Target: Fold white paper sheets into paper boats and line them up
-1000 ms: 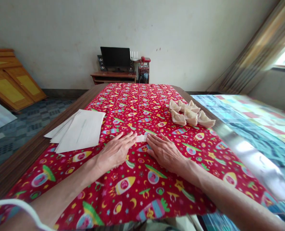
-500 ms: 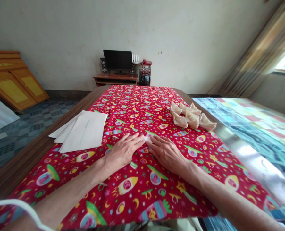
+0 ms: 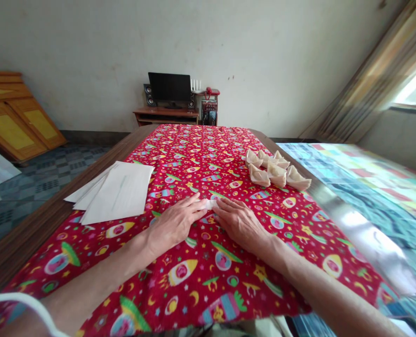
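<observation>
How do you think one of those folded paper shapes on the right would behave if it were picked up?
The folded paper shapes are probably light, being thin-walled paper. Their standing points suggest crisp folds with some stiffness, though a firm pinch would likely crush the hollow-looking sides.

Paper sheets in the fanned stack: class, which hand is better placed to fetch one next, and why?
Probably the left hand: the stack lies beside it, while the right hand is farther away, beyond the white strip.
</observation>
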Demonstrator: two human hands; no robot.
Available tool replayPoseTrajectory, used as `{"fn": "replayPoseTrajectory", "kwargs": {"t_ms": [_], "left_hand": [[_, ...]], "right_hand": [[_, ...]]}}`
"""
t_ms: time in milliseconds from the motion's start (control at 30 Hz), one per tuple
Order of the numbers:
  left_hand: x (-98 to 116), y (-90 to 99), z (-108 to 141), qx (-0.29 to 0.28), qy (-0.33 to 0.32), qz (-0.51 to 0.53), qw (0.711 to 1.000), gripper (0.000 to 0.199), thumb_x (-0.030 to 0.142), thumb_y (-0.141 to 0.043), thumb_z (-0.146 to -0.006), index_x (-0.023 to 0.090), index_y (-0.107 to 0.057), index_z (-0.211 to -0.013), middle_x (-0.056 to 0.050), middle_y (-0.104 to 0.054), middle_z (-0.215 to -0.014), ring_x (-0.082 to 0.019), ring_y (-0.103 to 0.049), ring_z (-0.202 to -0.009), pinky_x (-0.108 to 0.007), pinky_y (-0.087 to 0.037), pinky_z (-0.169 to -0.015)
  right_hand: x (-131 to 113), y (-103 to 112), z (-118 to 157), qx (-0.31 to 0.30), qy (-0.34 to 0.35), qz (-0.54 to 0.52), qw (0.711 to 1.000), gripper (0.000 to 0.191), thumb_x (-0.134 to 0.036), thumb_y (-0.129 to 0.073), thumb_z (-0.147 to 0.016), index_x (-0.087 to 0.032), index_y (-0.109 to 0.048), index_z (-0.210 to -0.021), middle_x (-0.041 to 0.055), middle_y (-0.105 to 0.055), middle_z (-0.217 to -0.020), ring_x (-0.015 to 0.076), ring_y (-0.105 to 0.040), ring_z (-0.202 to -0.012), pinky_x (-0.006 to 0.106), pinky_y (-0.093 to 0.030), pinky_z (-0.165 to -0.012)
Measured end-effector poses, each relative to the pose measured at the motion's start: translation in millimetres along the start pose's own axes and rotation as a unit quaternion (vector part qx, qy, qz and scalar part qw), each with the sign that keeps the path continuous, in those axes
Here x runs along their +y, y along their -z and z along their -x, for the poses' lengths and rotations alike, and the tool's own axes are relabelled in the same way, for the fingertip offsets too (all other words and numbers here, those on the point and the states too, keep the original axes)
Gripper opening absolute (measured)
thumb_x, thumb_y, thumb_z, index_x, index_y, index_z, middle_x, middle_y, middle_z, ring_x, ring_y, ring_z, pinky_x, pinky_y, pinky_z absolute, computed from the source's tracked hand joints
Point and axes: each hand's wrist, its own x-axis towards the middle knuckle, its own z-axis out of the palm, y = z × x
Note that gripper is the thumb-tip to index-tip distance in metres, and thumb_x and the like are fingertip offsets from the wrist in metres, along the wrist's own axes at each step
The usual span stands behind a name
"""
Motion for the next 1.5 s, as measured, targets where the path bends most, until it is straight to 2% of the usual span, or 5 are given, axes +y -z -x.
{"fn": "replayPoseTrajectory", "kwargs": {"t_ms": [333,600,1000,1367,1500], "left_hand": [[-30.7,-13.4,-8.4,0.175,0.085,0.085,0.977,0.033,0.025,-0.048,-0.089,0.015,-0.060,-0.118,-0.010,-0.066,-0.111,-0.021,-0.060,-0.105,-0.037,-0.048,-0.093],[-25.0,-2.9,-8.0,0.212,0.149,0.161,0.952,0.019,0.024,-0.058,-0.082,0.018,-0.069,-0.097,-0.006,-0.069,-0.094,-0.018,-0.066,-0.084,-0.028,-0.052,-0.077],[-18.3,0.8,-6.8,0.200,0.205,0.229,0.930,0.009,0.027,-0.065,-0.077,0.021,-0.072,-0.078,-0.001,-0.072,-0.077,-0.014,-0.066,-0.067,-0.022,-0.051,-0.064],[-0.9,4.7,-14.1,0.219,0.139,0.227,0.939,0.016,0.030,-0.060,-0.082,0.019,-0.072,-0.082,-0.004,-0.072,-0.081,-0.016,-0.067,-0.072,-0.025,-0.052,-0.069],[0.2,4.4,-13.8,0.220,0.186,0.284,0.915,0.033,0.039,-0.056,-0.085,0.017,-0.065,-0.109,-0.007,-0.069,-0.098,-0.019,-0.067,-0.085,-0.028,-0.053,-0.075]], "right_hand": [[26.7,-13.5,-11.6,0.074,-0.075,-0.058,0.993,0.022,-0.027,-0.053,-0.089,-0.017,-0.061,-0.106,0.0070,-0.064,-0.087,0.0173,-0.059,-0.079,0.027,-0.045,-0.070],[21.3,-5.7,-5.3,0.097,-0.066,-0.113,0.987,0.013,-0.023,-0.052,-0.089,-0.018,-0.063,-0.083,0.0026,-0.059,-0.076,0.0122,-0.054,-0.069,0.022,-0.039,-0.063],[26.2,-4.8,-1.5,0.055,-0.095,-0.123,0.986,0.019,-0.032,-0.054,-0.089,-0.020,-0.068,-0.085,0.0011,-0.065,-0.072,0.0104,-0.058,-0.063,0.020,-0.036,-0.059],[8.6,3.7,-10.5,0.090,-0.051,-0.078,0.992,0.020,-0.027,-0.050,-0.090,-0.020,-0.066,-0.080,0.0024,-0.062,-0.075,0.0112,-0.055,-0.066,0.021,-0.036,-0.060],[7.0,5.6,-11.1,0.109,-0.082,-0.115,0.984,0.018,-0.026,-0.050,-0.090,-0.019,-0.062,-0.078,0.0012,-0.059,-0.072,0.0106,-0.052,-0.062,0.021,-0.035,-0.057]]}}
